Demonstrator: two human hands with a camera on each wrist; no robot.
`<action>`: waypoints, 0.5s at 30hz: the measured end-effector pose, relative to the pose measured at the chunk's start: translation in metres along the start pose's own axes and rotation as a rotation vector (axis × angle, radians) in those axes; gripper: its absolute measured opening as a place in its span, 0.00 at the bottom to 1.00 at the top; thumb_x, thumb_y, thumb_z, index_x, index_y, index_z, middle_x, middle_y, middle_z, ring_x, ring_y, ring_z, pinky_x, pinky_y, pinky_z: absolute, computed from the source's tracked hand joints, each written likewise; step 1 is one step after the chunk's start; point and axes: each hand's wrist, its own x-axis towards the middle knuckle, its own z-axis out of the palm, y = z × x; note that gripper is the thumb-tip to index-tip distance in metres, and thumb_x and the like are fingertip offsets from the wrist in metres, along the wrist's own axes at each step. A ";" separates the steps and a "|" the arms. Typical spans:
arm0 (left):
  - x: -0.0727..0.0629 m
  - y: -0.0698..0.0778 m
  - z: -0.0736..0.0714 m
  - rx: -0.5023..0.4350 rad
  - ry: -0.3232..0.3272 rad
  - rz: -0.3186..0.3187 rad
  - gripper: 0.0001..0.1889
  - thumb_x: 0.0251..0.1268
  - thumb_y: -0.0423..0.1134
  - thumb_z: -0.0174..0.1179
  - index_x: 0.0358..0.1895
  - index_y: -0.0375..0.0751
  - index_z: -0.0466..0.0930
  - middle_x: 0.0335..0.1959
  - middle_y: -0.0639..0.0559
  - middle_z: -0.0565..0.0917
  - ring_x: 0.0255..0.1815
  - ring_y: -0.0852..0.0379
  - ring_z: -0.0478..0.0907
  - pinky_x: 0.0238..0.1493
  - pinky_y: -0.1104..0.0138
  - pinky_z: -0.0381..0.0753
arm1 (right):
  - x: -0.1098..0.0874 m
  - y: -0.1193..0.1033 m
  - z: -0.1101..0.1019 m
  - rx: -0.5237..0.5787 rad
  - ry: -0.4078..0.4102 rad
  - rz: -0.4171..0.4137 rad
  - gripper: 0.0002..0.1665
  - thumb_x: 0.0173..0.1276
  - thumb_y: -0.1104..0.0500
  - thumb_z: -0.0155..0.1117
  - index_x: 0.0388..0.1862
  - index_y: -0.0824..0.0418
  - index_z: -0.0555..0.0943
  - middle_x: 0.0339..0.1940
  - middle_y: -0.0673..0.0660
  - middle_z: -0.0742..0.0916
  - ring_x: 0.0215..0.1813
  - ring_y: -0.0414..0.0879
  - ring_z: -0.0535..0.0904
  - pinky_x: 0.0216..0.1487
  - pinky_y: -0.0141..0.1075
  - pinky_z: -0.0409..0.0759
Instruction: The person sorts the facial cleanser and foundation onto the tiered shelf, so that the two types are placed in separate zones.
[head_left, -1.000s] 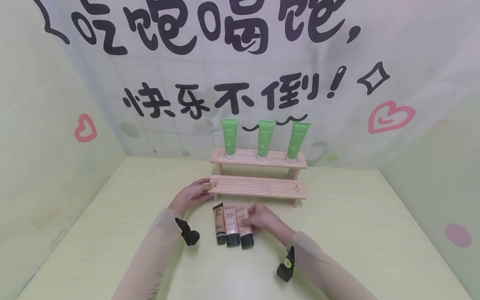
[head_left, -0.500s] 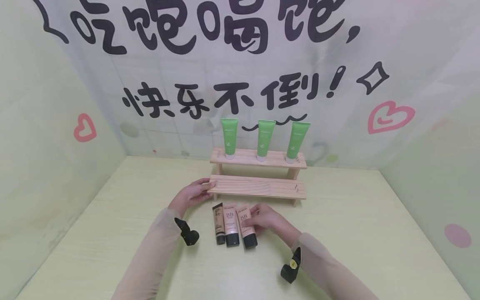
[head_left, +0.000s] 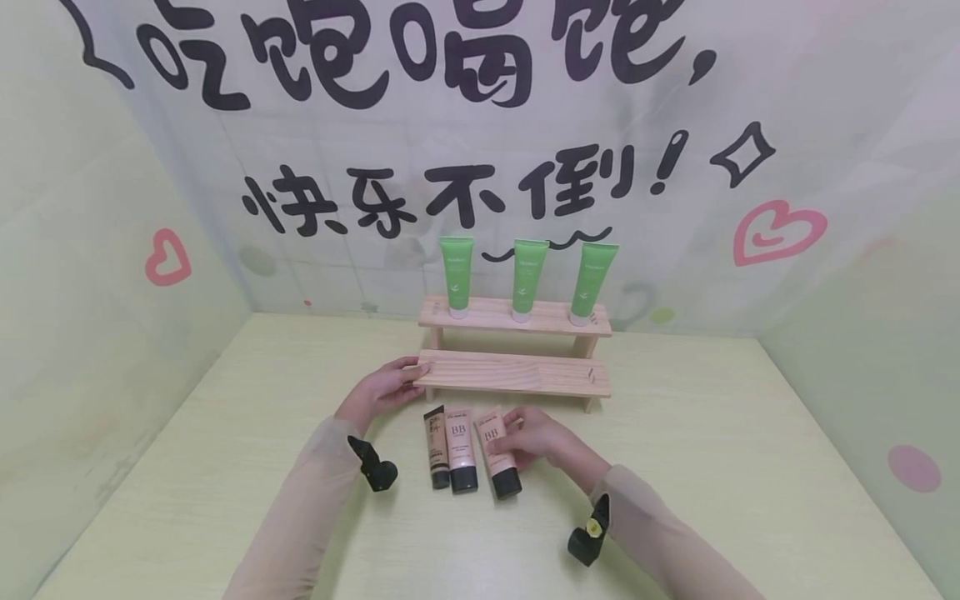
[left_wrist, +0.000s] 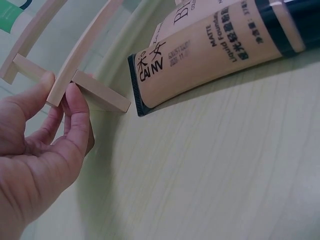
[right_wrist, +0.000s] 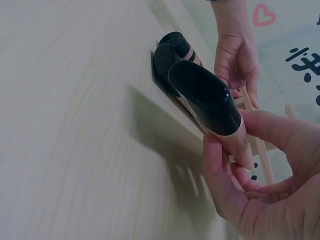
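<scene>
My left hand (head_left: 386, 387) pinches the left end of the lower board of a two-step wooden rack (head_left: 517, 373); thumb on top, fingers beneath in the left wrist view. With my right hand (head_left: 542, 437) I pinch a pink BB cream tube (head_left: 498, 450) with a black cap. In the right wrist view this tube (right_wrist: 212, 100) looks tilted, its cap raised off the table. Left of it, a second BB cream tube (head_left: 461, 450) lies in front of the rack. Beside that one lies a slimmer liquid foundation tube (left_wrist: 200, 60), its black crimped end toward the rack.
Three green tubes (head_left: 527, 279) stand on their white caps along the rack's upper board (head_left: 487, 312). Behind the rack hangs a printed backdrop (head_left: 360, 275). The pale table (head_left: 300, 358) reaches to side walls on the left and right.
My right hand has moved slightly right with the BB cream tube, opening a gap between it and the middle tube. The left hand keeps its hold on the rack.
</scene>
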 end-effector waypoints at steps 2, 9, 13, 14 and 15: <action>0.000 0.000 0.000 0.001 0.003 0.000 0.31 0.67 0.39 0.51 0.70 0.37 0.49 0.39 0.49 0.72 0.31 0.64 0.74 0.32 0.78 0.77 | -0.001 0.000 -0.001 0.001 -0.001 0.003 0.28 0.52 0.59 0.70 0.49 0.67 0.70 0.34 0.60 0.83 0.29 0.45 0.82 0.29 0.37 0.82; 0.000 -0.001 0.000 0.000 0.002 -0.002 0.30 0.68 0.38 0.50 0.70 0.38 0.50 0.40 0.49 0.72 0.31 0.64 0.74 0.31 0.79 0.77 | -0.003 0.000 -0.003 0.002 -0.010 0.001 0.29 0.52 0.59 0.70 0.50 0.67 0.70 0.34 0.60 0.84 0.29 0.45 0.82 0.30 0.38 0.82; 0.001 -0.001 0.000 0.001 0.006 -0.006 0.30 0.68 0.38 0.50 0.69 0.38 0.50 0.40 0.49 0.71 0.31 0.64 0.73 0.31 0.79 0.77 | -0.004 -0.001 -0.005 0.008 -0.030 -0.012 0.29 0.52 0.59 0.70 0.50 0.67 0.70 0.34 0.60 0.84 0.29 0.45 0.82 0.31 0.39 0.83; 0.001 -0.001 0.000 0.000 0.012 -0.009 0.29 0.68 0.38 0.50 0.69 0.38 0.51 0.40 0.49 0.71 0.31 0.64 0.74 0.31 0.79 0.77 | -0.005 -0.002 -0.005 0.010 -0.037 -0.015 0.29 0.52 0.59 0.70 0.51 0.67 0.70 0.34 0.60 0.84 0.29 0.45 0.82 0.31 0.39 0.83; 0.001 -0.001 0.000 -0.001 0.014 -0.010 0.29 0.68 0.38 0.50 0.69 0.38 0.51 0.40 0.49 0.71 0.31 0.64 0.73 0.31 0.79 0.77 | -0.005 -0.003 -0.006 0.012 -0.044 -0.020 0.29 0.52 0.60 0.69 0.51 0.68 0.69 0.34 0.60 0.84 0.30 0.46 0.82 0.31 0.39 0.83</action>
